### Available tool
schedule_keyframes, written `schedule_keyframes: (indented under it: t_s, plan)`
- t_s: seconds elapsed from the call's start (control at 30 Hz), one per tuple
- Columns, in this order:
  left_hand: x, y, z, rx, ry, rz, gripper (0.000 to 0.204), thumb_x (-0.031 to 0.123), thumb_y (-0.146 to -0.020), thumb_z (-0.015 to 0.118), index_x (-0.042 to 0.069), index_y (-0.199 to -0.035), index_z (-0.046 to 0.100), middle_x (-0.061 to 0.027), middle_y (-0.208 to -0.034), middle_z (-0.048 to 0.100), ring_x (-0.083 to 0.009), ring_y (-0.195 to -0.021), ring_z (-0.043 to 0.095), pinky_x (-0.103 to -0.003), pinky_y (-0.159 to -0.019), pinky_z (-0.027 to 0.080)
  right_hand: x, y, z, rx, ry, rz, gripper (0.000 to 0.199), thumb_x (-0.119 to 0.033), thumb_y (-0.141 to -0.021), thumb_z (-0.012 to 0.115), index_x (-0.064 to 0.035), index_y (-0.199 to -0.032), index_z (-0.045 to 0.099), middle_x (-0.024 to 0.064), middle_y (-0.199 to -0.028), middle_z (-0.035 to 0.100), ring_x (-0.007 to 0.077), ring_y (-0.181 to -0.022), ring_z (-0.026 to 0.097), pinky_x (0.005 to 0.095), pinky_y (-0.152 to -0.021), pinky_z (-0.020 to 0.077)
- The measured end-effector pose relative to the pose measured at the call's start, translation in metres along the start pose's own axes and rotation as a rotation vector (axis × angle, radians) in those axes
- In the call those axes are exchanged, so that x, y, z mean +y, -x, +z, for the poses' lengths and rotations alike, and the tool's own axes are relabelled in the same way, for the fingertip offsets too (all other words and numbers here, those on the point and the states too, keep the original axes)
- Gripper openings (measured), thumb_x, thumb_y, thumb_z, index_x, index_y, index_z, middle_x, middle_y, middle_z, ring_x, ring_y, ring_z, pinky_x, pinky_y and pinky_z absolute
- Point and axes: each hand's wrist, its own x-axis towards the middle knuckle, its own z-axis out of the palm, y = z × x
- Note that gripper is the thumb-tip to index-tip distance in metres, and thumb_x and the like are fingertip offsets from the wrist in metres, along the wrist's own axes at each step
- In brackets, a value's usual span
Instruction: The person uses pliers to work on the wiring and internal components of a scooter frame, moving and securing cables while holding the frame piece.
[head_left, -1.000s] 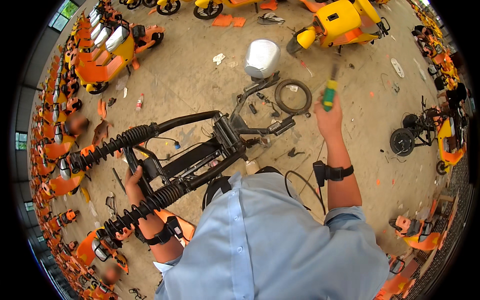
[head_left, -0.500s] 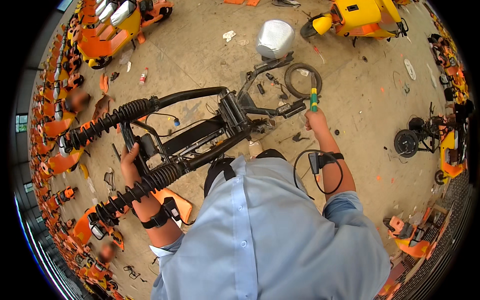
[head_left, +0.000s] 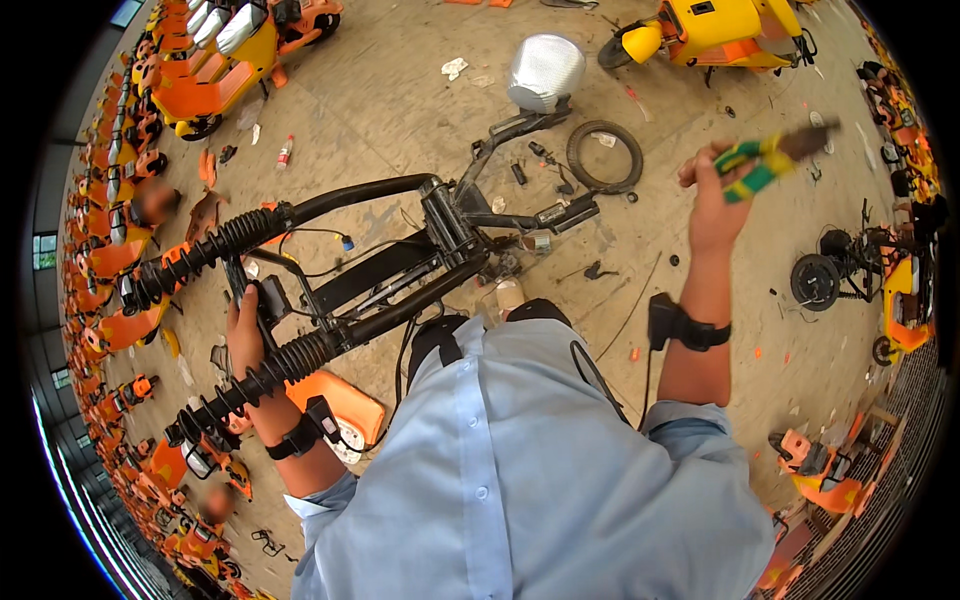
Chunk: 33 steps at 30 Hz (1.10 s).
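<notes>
Since half a second ago the right hand (head_left: 712, 205) has risen away from the scooter frame (head_left: 400, 275) and swung out to the person's right, carrying the green-and-yellow pliers (head_left: 765, 165) with it. The arm is now raised with the elbow bent, the fingers clamped around the pliers' handles, well apart from the frame. The left hand (head_left: 245, 335) stays low, fingers closed on the frame just beside its front fork springs (head_left: 250, 375). The frame stands on a dusty concrete floor (head_left: 400, 110) scattered with small parts; beyond the frame lie a loose tyre (head_left: 603, 157) and a silver cover (head_left: 545, 70), with orange scooters (head_left: 190, 80) parked around.
</notes>
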Motion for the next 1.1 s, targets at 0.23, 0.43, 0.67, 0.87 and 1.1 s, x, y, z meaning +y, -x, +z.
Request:
schedule_keyframes:
  t_s: [0.23, 0.43, 0.67, 0.87, 1.1]
  plan:
    - [0.008, -0.004, 0.002, 0.067, -0.041, 0.027, 0.049, 0.041, -0.091, 0.063, -0.001, -0.115, 0.061, -0.002, -0.093, 0.062, -0.0119, -0.079, 0.056, -0.025, -0.073, 0.045, 0.202, 0.141, -0.043, -0.242, 0.687, 1.034, 0.018, -0.009, -0.082, 0.051, 0.0024, -0.095, 0.057, 0.016, -0.071, 0.06, 0.0262, -0.064, 0.065, 0.0348, -0.057, 0.0515]
    - [0.027, 0.021, 0.007, 0.021, -0.119, 0.057, 0.059, 0.051, -0.087, 0.06, -0.002, -0.114, 0.059, -0.0107, -0.1, 0.062, -0.0217, -0.091, 0.054, -0.032, -0.086, 0.041, 0.178, 0.132, -0.033, -0.263, 0.506, 1.169, 0.014, -0.011, -0.079, 0.049, 0.0019, -0.081, 0.054, 0.0141, -0.065, 0.059, 0.0256, -0.054, 0.062, 0.0353, -0.05, 0.0495]
    - [0.04, 0.03, 0.013, 0.037, -0.087, 0.088, 0.056, 0.047, -0.086, 0.063, -0.002, -0.112, 0.062, -0.0091, -0.098, 0.062, -0.0186, -0.089, 0.055, -0.032, -0.084, 0.042, 0.175, 0.157, -0.049, -0.157, 0.409, 1.088, 0.017, -0.01, -0.082, 0.051, 0.0047, -0.091, 0.053, 0.0145, -0.065, 0.06, 0.024, -0.054, 0.062, 0.0359, -0.049, 0.0491]
    - [0.017, 0.013, 0.004, -0.027, 0.038, 0.164, 0.059, 0.046, -0.086, 0.065, -0.004, -0.116, 0.062, -0.0108, -0.103, 0.065, -0.0182, -0.095, 0.058, -0.032, -0.086, 0.043, 0.159, 0.23, -0.07, -0.121, 0.653, 1.13, 0.014, -0.009, -0.079, 0.053, 0.0035, -0.084, 0.053, 0.0154, -0.065, 0.06, 0.0251, -0.054, 0.062, 0.0349, -0.048, 0.0485]
    - [0.014, 0.012, 0.002, 0.04, -0.043, 0.185, 0.065, 0.048, -0.081, 0.067, -0.006, -0.118, 0.06, -0.0148, -0.103, 0.066, -0.025, -0.092, 0.063, -0.036, -0.081, 0.047, 0.179, 0.385, -0.178, -0.341, 0.724, 1.226, 0.017, -0.009, -0.081, 0.053, 0.0055, -0.075, 0.059, 0.0179, -0.063, 0.061, 0.0274, -0.05, 0.063, 0.0374, -0.042, 0.0461]
